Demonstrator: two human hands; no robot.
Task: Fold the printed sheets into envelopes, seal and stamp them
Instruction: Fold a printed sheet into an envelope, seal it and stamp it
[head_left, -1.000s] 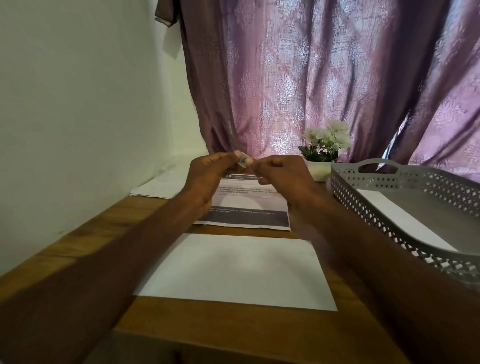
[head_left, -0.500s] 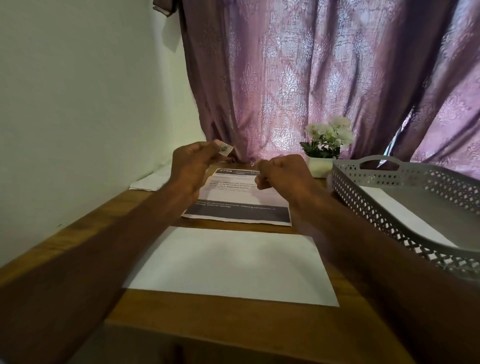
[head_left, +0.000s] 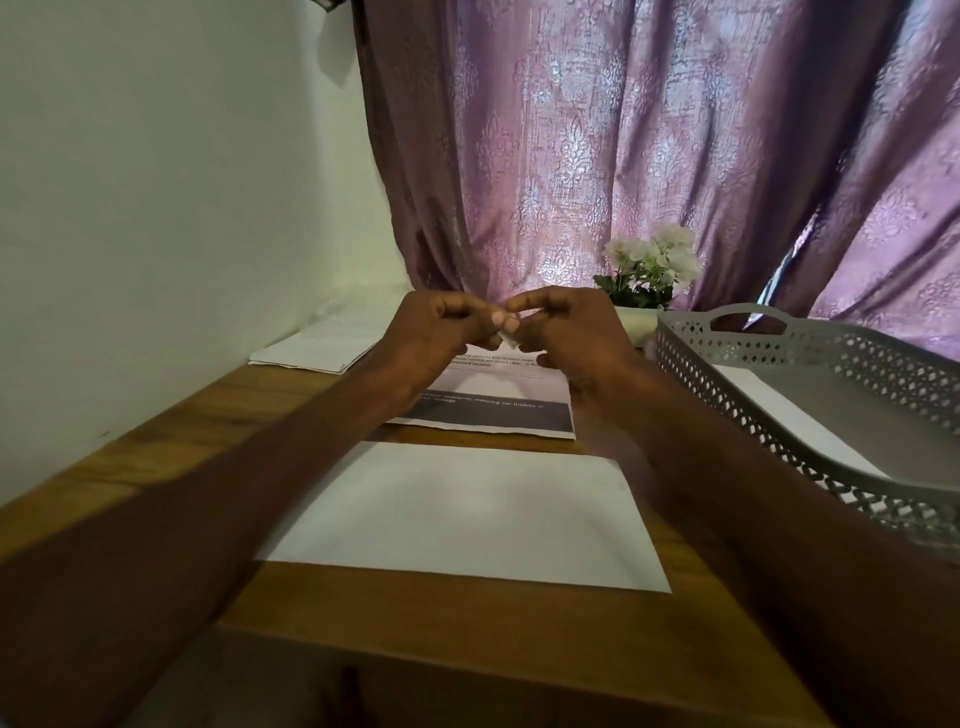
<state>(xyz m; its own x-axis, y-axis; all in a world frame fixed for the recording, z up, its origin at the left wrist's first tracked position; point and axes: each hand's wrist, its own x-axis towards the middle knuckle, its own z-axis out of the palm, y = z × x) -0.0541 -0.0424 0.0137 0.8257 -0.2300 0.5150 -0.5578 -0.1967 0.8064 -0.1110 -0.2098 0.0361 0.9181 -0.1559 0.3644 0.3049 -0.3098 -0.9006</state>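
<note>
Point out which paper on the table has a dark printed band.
The printed sheet lying under the hands, beyond the blank white envelope. It alone carries text and a dark band; the envelope, the papers by the wall and the paper in the tray look plain.

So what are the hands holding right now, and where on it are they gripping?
A small pale stamp-like slip, pinched between the fingertips of the left hand and right hand, above the printed sheet. Which edge each grips cannot be told.

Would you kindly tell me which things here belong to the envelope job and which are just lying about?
Job:
stamp, pinched between left hand and right hand
envelope
printed sheet
paper stack
tray

Lying about:
flower pot
curtain
</note>
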